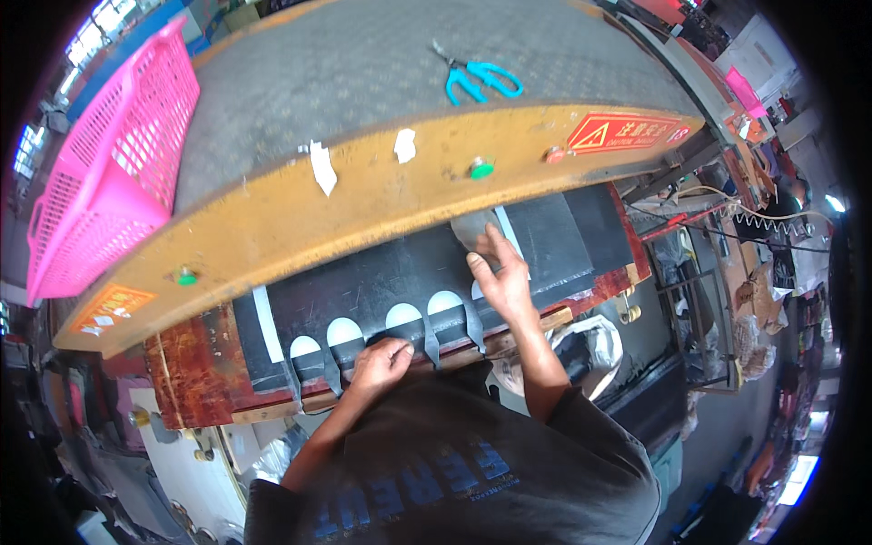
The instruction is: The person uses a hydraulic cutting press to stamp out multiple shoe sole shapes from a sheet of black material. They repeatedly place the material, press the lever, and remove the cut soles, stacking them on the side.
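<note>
A dark board [363,281] lies in front of me under the yellow machine beam. Along its near edge sits a row of several pieces with white rounded tops, such as this white rounded piece [345,331], with dark strips [432,338] between them. My left hand [383,363] rests at that edge with its fingers curled closed; whether anything is in them is hidden. My right hand [502,277] is over the right part of the board, thumb and fingers apart. Just beyond its fingertips is a blurred grey piece [470,227]; I cannot tell whether they touch.
The yellow beam [363,187] with green buttons [481,169] and a red button [555,155] spans above the board. On its grey top lie turquoise-handled snips [478,78] and a pink plastic basket [113,173]. A white bag [604,350] hangs at the board's near right.
</note>
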Available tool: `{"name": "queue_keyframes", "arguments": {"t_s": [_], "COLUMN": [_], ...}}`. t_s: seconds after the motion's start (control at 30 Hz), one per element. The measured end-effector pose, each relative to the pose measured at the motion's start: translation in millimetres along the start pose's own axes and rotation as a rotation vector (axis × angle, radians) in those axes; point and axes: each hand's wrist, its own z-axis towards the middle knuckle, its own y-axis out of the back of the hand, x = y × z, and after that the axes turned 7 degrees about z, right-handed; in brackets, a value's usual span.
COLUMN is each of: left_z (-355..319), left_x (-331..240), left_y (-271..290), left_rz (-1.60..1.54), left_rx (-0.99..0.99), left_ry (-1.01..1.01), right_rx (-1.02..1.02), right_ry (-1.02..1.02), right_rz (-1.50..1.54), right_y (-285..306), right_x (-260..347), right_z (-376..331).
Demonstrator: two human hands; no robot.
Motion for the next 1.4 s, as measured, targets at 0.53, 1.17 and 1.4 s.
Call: {"name": "queue_keyframes", "arguments": {"t_s": [0.53,1.17,1.4], "left_z": [115,27,-63], "left_x": [-5,-10,52], "left_y": [30,-16,37], "left_rz": [0.413,-0.004,0.267], "left_rx": [-0.13,-0.196,-0.559], "left_ry": [-0.046,0.053,0.119], "right_rx": [0.272,0.105,0.186], "right_ry": [0.154,-0.073,-0.148], "right_rz": [-0.435,-0.288,-0.649], "right_y": [-48,9,-13], "right_x": [-47,-34,-50], "right_z": [3,-18,5]}}
